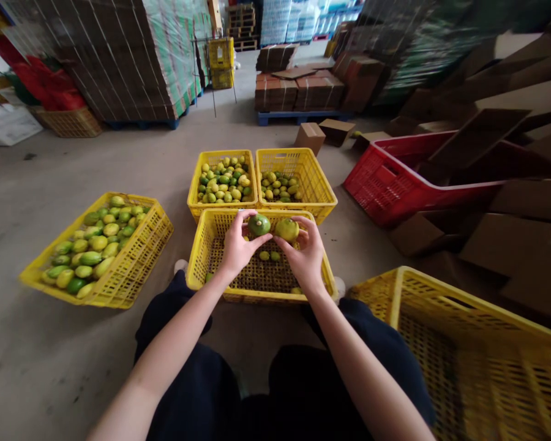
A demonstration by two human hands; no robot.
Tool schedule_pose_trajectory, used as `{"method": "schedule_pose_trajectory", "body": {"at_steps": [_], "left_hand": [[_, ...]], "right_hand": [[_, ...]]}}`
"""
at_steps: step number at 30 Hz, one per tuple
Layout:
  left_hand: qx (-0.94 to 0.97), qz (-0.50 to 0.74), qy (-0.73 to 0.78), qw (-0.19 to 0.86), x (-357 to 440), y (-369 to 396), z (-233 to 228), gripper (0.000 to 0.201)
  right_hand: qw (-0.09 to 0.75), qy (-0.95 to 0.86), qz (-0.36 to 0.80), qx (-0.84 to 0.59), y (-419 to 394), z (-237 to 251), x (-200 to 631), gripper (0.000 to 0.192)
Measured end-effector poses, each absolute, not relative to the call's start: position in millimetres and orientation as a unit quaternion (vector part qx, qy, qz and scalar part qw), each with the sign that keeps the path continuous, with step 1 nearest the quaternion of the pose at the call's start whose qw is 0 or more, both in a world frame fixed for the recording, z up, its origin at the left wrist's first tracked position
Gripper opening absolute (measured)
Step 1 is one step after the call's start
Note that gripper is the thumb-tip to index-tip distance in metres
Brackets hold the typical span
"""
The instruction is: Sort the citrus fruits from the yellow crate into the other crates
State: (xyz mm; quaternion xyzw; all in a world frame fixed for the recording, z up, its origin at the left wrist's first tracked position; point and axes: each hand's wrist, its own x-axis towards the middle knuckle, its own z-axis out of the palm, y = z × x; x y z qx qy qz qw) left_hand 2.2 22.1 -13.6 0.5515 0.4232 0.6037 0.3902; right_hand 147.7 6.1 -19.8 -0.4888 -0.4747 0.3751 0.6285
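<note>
Two fruits: a green fruit (pixel 259 225) and a yellow-green fruit (pixel 287 229) are held side by side, nearly touching, above the near crate (pixel 197 257).
Left hand (pixel 237 248): its fingers are clamped on the green fruit.
Right hand (pixel 305 254): its fingers are closed around the yellow-green fruit.
Near crate: yellow, set on the floor between the knees, with only a few small fruits lying on its bottom.
Far left crate (pixel 222 156): well filled with yellow and green fruit, just behind the near crate.
Far right crate (pixel 321 187): partly filled, touching the far left crate.
Side crate (pixel 133 263): set apart to the left, filled with green and yellow fruit.
Red crate (pixel 386 184): seen to the right, beside flattened cardboard.
</note>
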Motion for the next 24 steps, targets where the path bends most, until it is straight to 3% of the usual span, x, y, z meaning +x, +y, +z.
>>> {"method": "schedule_pose_trajectory", "body": {"at_steps": [4,14,20,24], "left_hand": [[0.635,0.584,0.398,0.312,2,24,-22,0.051],[0.637,0.578,0.393,0.326,1,24,-22,0.047],[0.471,0.600,0.398,0.509,4,21,-8,0.044],[0.297,0.549,0.376,0.685,1,23,0,0.027]], "right_hand": [[0.655,-0.533,0.260,-0.467,9,-28,147,0.042],[0.677,-0.517,0.285,-0.441,7,-24,146,0.041],[0.676,-0.410,0.441,-0.425,5,-17,147,0.048],[0.642,-0.285,0.587,-0.403,10,-14,149,0.034]]}}
